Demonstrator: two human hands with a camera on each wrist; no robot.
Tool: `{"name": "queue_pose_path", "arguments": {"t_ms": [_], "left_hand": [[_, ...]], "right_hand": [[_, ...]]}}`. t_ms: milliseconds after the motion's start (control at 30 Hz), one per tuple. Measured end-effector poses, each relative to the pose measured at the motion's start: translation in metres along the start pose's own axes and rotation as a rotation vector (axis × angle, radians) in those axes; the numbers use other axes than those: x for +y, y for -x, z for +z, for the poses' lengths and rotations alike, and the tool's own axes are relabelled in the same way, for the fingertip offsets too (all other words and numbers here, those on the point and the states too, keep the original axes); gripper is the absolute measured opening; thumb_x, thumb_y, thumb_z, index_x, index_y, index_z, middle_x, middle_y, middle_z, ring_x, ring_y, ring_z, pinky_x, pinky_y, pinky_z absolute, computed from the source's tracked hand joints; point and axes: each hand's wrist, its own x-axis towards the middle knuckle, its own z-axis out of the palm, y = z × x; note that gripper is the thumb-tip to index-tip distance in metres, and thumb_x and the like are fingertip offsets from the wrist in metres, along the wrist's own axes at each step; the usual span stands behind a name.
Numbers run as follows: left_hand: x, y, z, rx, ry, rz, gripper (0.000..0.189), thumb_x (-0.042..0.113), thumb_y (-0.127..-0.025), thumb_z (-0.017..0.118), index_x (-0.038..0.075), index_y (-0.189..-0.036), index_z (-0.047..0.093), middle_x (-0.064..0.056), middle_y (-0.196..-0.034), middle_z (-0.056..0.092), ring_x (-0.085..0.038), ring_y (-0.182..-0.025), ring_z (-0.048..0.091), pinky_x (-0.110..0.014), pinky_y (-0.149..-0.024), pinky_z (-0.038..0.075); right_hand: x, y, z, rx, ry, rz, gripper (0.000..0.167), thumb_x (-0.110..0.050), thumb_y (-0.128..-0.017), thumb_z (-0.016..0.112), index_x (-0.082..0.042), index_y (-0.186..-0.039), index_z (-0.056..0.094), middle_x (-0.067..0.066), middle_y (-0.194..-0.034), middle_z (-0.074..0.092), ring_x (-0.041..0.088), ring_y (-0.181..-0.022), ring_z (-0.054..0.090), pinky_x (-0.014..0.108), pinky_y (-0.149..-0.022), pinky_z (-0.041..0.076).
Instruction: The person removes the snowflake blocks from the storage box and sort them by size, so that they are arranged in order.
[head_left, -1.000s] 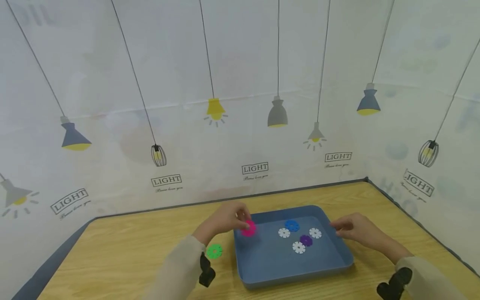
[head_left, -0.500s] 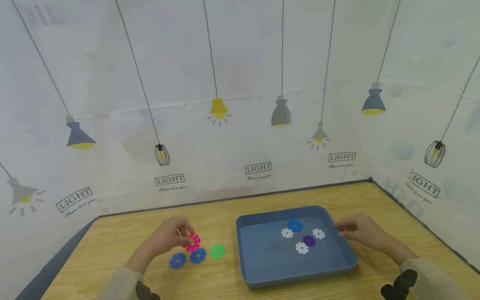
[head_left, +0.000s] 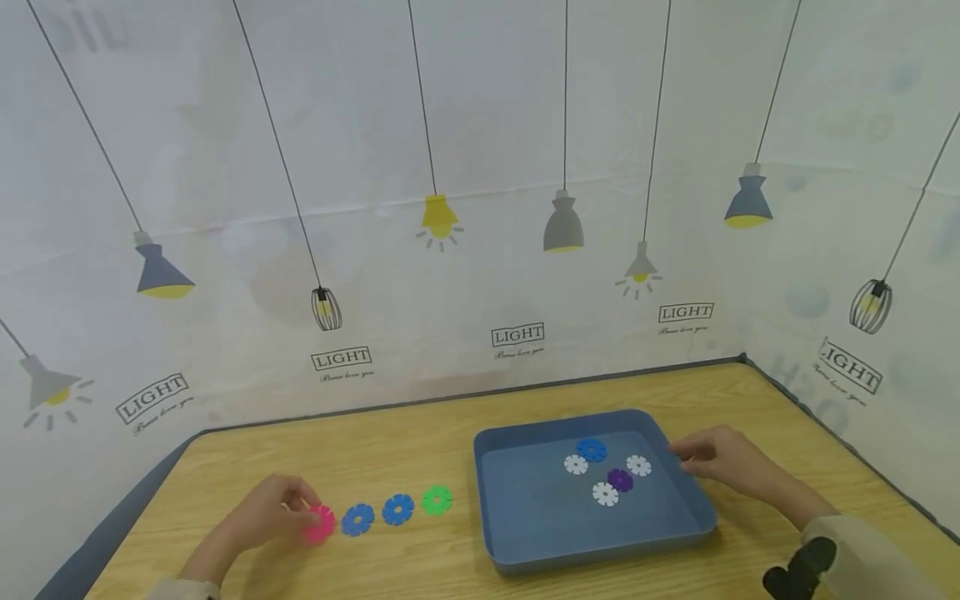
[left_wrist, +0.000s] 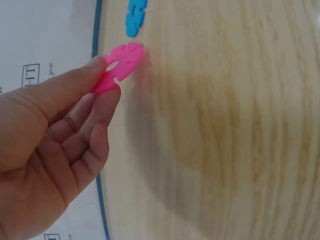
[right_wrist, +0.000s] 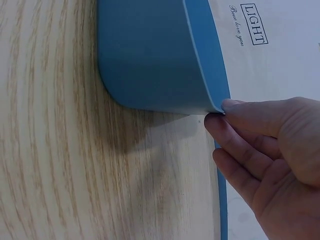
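Note:
My left hand [head_left: 270,512] pinches a pink notched plastic disc [head_left: 322,527] between thumb and forefinger at the left of the table. In the left wrist view the pink disc [left_wrist: 129,56] is tilted, its shadow falling on the wood. Beside it, in a row running right, lie two blue notched discs, one nearer [head_left: 352,525] and one farther [head_left: 402,514], then a green disc [head_left: 442,506]. At the blue tray [head_left: 540,525], my right hand [head_left: 723,458] holds the far right corner; in the right wrist view thumb and forefinger pinch the tray's rim [right_wrist: 202,80].
Inside the tray lie a blue disc [head_left: 597,456], a purple disc [head_left: 624,484] and three small white discs, one of them a white disc [head_left: 610,498] at the front. Behind the wooden table [head_left: 420,562] stands a wall covering [head_left: 420,292] printed with lamps.
My left hand has carried the pink disc from over the tray leftward, past the green and blue discs, to the row's left end. The right hand stays at the tray's corner.

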Motion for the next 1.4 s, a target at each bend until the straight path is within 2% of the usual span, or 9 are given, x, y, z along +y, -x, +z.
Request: {"name": "queue_pose_path", "arguments": {"t_ms": [133,367,500,600,933,967,1100,1233,1400], "left_hand": [[-0.006,-0.001,0.004,0.017,-0.016,-0.072,0.018,0.014,-0.074,0.075,0.003,-0.082,0.063,-0.001,-0.072,0.054,-0.016,-0.069,0.048,-0.028,-0.059,0.042],[-0.013,-0.002,0.006,-0.018,-0.004,-0.086,0.017,0.013,-0.078,0.071,0.0,-0.085,0.063,-0.002,-0.077,0.059,-0.017,-0.073,0.053,-0.029,-0.064,0.046],[-0.015,-0.004,0.008,-0.004,0.003,-0.15,0.018,0.013,-0.079,0.071,0.0,-0.087,0.063,-0.002,-0.079,0.058,-0.016,-0.074,0.053,-0.031,-0.066,0.046],[-0.015,-0.005,0.01,0.014,0.006,-0.172,0.019,0.013,-0.079,0.071,-0.001,-0.088,0.062,-0.003,-0.079,0.058,-0.016,-0.074,0.053,-0.03,-0.066,0.047],[-0.009,-0.005,0.012,0.055,-0.008,-0.169,0.02,0.016,-0.079,0.071,0.001,-0.09,0.061,-0.002,-0.08,0.059,-0.016,-0.075,0.054,-0.031,-0.067,0.047],[-0.005,-0.006,0.012,0.065,-0.018,-0.158,0.02,0.015,-0.08,0.07,0.001,-0.09,0.061,-0.002,-0.08,0.059,-0.015,-0.075,0.054,-0.031,-0.066,0.047],[0.018,-0.013,0.015,0.084,-0.051,-0.039,0.018,0.013,-0.08,0.069,0.001,-0.092,0.061,-0.001,-0.079,0.059,-0.015,-0.072,0.054,-0.031,-0.064,0.046],[0.056,-0.029,0.024,0.047,-0.052,0.086,0.019,0.014,-0.082,0.068,0.001,-0.094,0.061,0.0,-0.079,0.059,-0.014,-0.072,0.055,-0.029,-0.064,0.047],[0.108,-0.057,0.042,-0.023,-0.046,0.233,0.015,0.017,-0.086,0.065,0.006,-0.096,0.062,0.003,-0.082,0.059,-0.013,-0.075,0.055,-0.027,-0.065,0.047]], "right_hand": [[0.001,0.0,0.001,0.005,0.001,-0.006,0.031,-0.008,-0.082,0.066,0.01,-0.108,0.061,0.021,-0.102,0.064,0.03,-0.089,0.063,0.029,-0.07,0.051],[0.0,-0.001,0.001,0.005,0.003,-0.006,0.031,-0.008,-0.083,0.065,0.009,-0.108,0.061,0.02,-0.103,0.064,0.03,-0.09,0.062,0.03,-0.071,0.051],[0.0,-0.001,0.001,0.005,-0.007,0.002,0.031,-0.008,-0.083,0.065,0.009,-0.108,0.061,0.02,-0.103,0.064,0.031,-0.09,0.062,0.031,-0.071,0.051],[0.0,0.0,0.0,0.001,-0.019,0.013,0.031,-0.008,-0.083,0.065,0.01,-0.109,0.061,0.021,-0.103,0.063,0.032,-0.091,0.062,0.031,-0.071,0.051],[0.001,0.0,0.0,-0.002,-0.008,0.02,0.032,-0.009,-0.083,0.065,0.01,-0.109,0.061,0.021,-0.104,0.063,0.032,-0.091,0.061,0.032,-0.071,0.051],[0.001,0.0,0.0,0.0,-0.002,0.019,0.031,-0.009,-0.083,0.065,0.009,-0.109,0.061,0.021,-0.103,0.063,0.032,-0.091,0.062,0.032,-0.071,0.051],[0.002,0.0,0.0,0.002,0.015,0.013,0.031,-0.008,-0.083,0.065,0.009,-0.108,0.061,0.02,-0.103,0.064,0.032,-0.091,0.062,0.032,-0.072,0.051],[0.001,0.0,0.0,0.008,0.014,0.014,0.031,-0.009,-0.083,0.065,0.009,-0.108,0.062,0.02,-0.102,0.064,0.031,-0.09,0.062,0.032,-0.071,0.051],[0.002,0.0,0.001,0.014,0.019,0.0,0.03,-0.009,-0.083,0.065,0.009,-0.107,0.062,0.02,-0.101,0.064,0.03,-0.089,0.062,0.031,-0.071,0.051]]}}
